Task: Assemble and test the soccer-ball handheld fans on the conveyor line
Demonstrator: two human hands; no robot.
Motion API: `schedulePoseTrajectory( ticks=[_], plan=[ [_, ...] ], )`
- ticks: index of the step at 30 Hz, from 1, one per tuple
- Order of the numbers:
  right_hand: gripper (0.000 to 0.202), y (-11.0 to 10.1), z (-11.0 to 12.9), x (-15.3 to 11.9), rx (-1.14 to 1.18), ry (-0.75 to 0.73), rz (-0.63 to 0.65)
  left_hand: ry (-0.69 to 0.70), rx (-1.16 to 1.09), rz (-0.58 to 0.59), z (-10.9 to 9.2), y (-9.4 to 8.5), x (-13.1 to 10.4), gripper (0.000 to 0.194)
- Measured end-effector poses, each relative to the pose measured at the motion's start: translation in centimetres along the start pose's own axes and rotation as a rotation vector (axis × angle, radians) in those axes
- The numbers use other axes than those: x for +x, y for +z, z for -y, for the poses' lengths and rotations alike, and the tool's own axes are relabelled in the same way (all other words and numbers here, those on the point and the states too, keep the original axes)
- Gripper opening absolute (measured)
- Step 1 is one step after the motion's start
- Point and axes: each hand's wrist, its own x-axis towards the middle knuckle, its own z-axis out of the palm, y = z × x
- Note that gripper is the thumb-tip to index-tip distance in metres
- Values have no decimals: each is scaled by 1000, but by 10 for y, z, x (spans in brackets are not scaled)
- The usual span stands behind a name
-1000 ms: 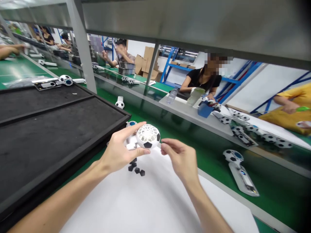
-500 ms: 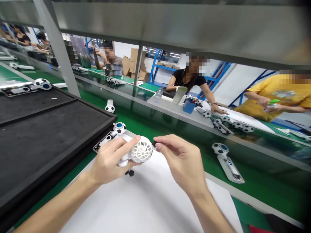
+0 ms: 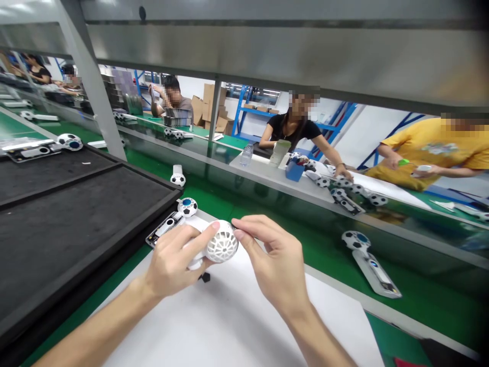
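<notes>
My left hand (image 3: 171, 257) is closed around a white handheld fan whose round head has an openwork grille (image 3: 222, 245) facing me. Its fingers cover most of the fan's body. My right hand (image 3: 273, 255) pinches a small black piece (image 3: 234, 224) between thumb and forefinger, at the right rim of the fan head; the fingertips hide most of it. Beneath my left hand, a black pentagon piece (image 3: 205, 277) lies on the white sheet (image 3: 237, 326). Just beyond that hand rests another fan with a football-patterned head (image 3: 187, 207) and its handle opened, showing electronics.
Black trays (image 3: 84, 229) stand at the left. On the green conveyor belt lie an opened football fan (image 3: 372, 265) at the right and another fan (image 3: 178, 176) farther back. Across the belt, co-workers handle parts near a blue box (image 3: 295, 169). A metal beam (image 3: 248, 48) crosses overhead.
My right hand has moved left, bringing the black piece from beside the fan head to its rim. The opened fan on the belt has shifted right and nearer.
</notes>
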Motion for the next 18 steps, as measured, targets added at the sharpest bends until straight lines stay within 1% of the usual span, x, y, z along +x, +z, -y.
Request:
schedulePoseTrajectory(
  ticks=[5,9,15,18],
  plan=[
    [25,-5,1,3,-55,-97,84,41,39,-6,0,0,1,59],
    [23,-8,-1,4,-77,-108,123,43,59,3,0,0,0,58],
    [14,-5,-4,4,-88,-121,61,53,62,4,-1,0,0,60],
    [12,-3,-6,4,-63,-80,18,51,58,-4,-2,0,1,59]
  ],
)
